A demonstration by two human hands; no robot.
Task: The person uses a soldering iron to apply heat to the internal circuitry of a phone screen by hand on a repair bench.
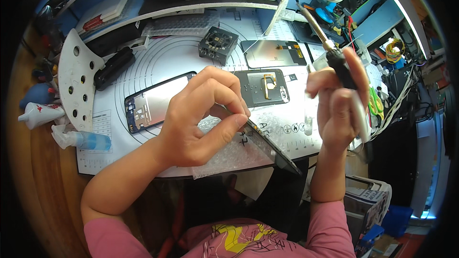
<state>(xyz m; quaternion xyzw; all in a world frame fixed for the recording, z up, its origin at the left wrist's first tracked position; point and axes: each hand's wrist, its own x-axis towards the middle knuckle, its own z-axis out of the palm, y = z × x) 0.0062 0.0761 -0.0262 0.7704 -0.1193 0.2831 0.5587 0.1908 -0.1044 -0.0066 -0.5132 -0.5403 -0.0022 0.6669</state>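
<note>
My left hand [203, 119] pinches one end of a thin, dark phone panel [273, 148] between thumb and fingertips. The panel is tilted nearly edge-on and slopes down to the right, past the table's front edge. My right hand [337, 107] is raised at the right, closed round a soldering iron [340, 67] with a black grip and a metal shaft pointing up and left, away from the panel. Behind my left hand lies a phone frame [160, 102] with a silvery middle. A dark phone housing [263, 87] with an orange flex cable lies beyond the panel.
Bubble wrap [220, 155] lies at the mat's front edge. A small black fan unit [218, 44] and another phone panel [273, 53] sit farther back. At left stand a blue spray bottle [88, 140] and a white perforated plate [76, 79]. Green-handled scissors [375, 102] and cables are at right.
</note>
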